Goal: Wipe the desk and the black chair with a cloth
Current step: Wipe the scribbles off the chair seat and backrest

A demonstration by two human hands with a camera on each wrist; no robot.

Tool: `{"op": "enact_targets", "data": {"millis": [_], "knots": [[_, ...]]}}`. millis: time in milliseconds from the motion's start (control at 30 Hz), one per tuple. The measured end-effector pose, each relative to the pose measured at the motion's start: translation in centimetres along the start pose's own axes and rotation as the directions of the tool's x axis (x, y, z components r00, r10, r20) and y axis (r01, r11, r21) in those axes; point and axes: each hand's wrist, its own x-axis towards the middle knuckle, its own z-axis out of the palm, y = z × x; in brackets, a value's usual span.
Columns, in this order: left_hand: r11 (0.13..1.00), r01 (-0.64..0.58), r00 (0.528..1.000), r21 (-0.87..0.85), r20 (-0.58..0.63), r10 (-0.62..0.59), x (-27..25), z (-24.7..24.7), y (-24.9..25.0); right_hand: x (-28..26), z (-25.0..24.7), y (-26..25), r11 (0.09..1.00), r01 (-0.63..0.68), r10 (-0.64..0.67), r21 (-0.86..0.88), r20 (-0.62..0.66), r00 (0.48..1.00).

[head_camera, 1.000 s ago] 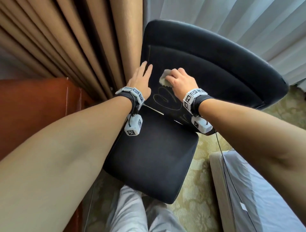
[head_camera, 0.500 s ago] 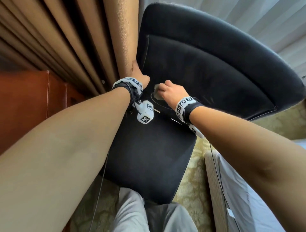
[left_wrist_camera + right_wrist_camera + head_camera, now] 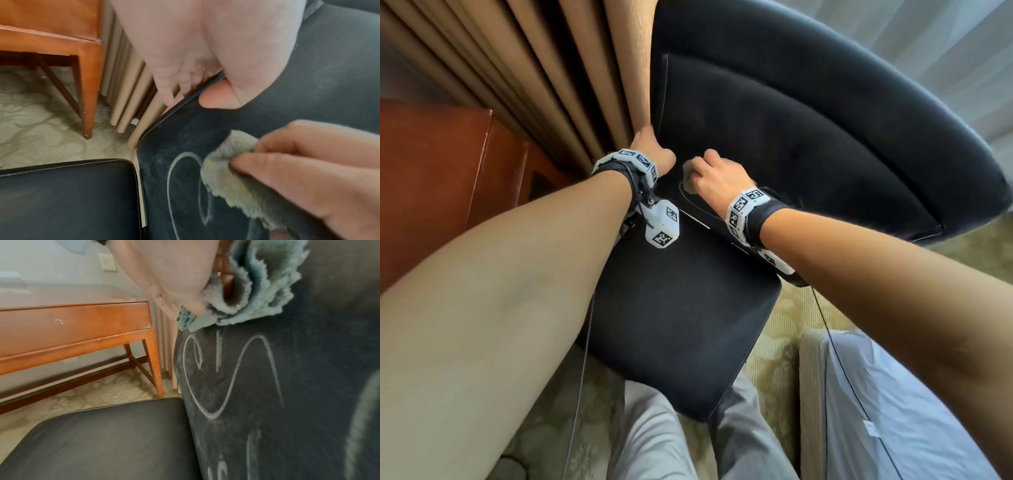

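Cloth bunched in right hand | left hand apparently grips chair edge

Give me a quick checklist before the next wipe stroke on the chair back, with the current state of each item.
1. Cloth gripped by right hand: ok.
2. Cloth touching the chair backrest: ok, pressed against it.
3. Left hand steadying the chair: ok, fingers wrap the backrest's side edge, thumb on the front.
4. Chalk marks cleared: not ok, loops and lines remain below the cloth.
5. Seat cushion wiped: cannot tell.
6. Desk wiped: cannot tell.
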Motion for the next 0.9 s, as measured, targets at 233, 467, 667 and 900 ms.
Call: {"op": "enact_targets", "data": {"millis": [233,467,667,900], "knots": [[0.986,0.116,0.991,0.116,0.055,-0.123,-3.9,0.2,0.5,-3.0,0.1,0.4,0.993,-0.005,0.013,-0.121,0.069,0.998],[0.969,0.090,0.993,0.231,0.056,-0.106,-6.4,1.1,0.3,-5.5,0.4,-1.3,0.983,-0.171,0.174,-0.067,0.048,0.984],[0.939,-0.106,0.990,0.326,0.124,0.069,-6.5,1.7,-0.5,-7.9,1.3,-1.8,0.870,-0.463,0.475,0.169,-0.039,0.879],[0.864,-0.305,0.950,0.401,0.067,0.304,-7.9,1.9,-0.4,-12.3,3.0,-3.5,0.556,-0.600,0.816,0.576,-0.239,0.526]]}}
